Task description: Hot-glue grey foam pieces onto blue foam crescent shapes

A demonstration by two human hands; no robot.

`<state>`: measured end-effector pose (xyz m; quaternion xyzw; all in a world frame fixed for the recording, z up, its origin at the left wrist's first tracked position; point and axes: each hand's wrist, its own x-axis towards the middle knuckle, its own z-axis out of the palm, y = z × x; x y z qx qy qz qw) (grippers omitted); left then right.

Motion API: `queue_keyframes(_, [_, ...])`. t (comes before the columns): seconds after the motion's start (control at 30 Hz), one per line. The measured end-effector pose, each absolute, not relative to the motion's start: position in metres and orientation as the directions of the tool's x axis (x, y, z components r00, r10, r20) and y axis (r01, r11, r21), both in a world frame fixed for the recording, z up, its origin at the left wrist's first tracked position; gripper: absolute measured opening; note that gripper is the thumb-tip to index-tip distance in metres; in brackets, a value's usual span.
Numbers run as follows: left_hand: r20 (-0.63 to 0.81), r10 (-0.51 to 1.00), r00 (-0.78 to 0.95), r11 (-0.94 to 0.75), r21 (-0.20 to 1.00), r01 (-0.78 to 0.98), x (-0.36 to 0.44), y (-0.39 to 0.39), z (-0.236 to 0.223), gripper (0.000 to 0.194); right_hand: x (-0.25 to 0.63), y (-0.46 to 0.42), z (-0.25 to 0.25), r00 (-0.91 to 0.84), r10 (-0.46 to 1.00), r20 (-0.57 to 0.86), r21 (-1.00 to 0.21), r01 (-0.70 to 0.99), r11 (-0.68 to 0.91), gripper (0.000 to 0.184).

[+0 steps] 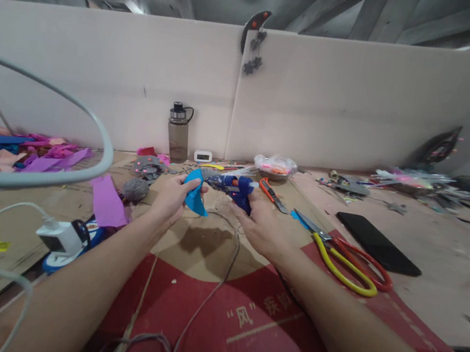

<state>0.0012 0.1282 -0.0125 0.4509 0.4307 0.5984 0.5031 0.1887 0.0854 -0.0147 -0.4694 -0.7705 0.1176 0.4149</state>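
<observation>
My left hand point(174, 196) pinches a piece of bright blue felt point(197, 198), which hangs down in a curved point. In my right hand point(257, 220) is a dark blue hot glue gun point(239, 191), with a pale glue stick poking from its back end. Its nozzle points left, close to the felt; whether the two touch I cannot tell. Both hands are above a red and brown cardboard sheet point(206, 259). To the right of my right hand lie an orange utility knife point(273, 195) and scissors point(345, 261) with yellow and red handles.
A black phone point(378, 243) lies at the right. Felt scraps point(57, 160) pile up at the left, near a grey yarn ball point(135, 190) and a white charger point(60, 237). A water bottle point(178, 136) stands at the back. A thick white cable point(100, 139) arcs across the left.
</observation>
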Motion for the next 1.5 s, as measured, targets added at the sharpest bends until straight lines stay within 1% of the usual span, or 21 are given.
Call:
queue_keyframes(0.37, [0.13,0.989,-0.066,-0.141,0.968,-0.208,0.0,0.129,-0.016,0.019,0.189,0.085,-0.015,-0.222,0.822,0.524,-0.575,0.62,0.534,0.026])
queue_keyframes(0.67, [0.135,0.99,-0.04,-0.14,0.973,-0.186,0.0,0.132,-0.021,0.026,0.188,0.086,-0.016,-0.184,0.818,0.545,-0.586,0.614,0.528,0.026])
queue_keyframes(1.2, [0.135,0.991,-0.017,-0.136,0.977,-0.163,0.003,0.131,-0.022,0.026,0.19,0.085,-0.015,-0.186,0.793,0.581,-0.577,0.593,0.562,0.03])
queue_keyframes(1.33, [0.156,0.988,-0.002,-0.154,0.98,-0.128,0.002,0.13,-0.023,0.028,0.191,0.087,-0.017,-0.183,0.801,0.57,-0.591,0.586,0.554,0.031])
queue_keyframes(1.5, [0.163,0.987,0.006,-0.161,0.978,-0.133,0.003,0.129,-0.023,0.031,0.192,0.088,-0.018,-0.187,0.8,0.57,-0.62,0.542,0.568,0.033])
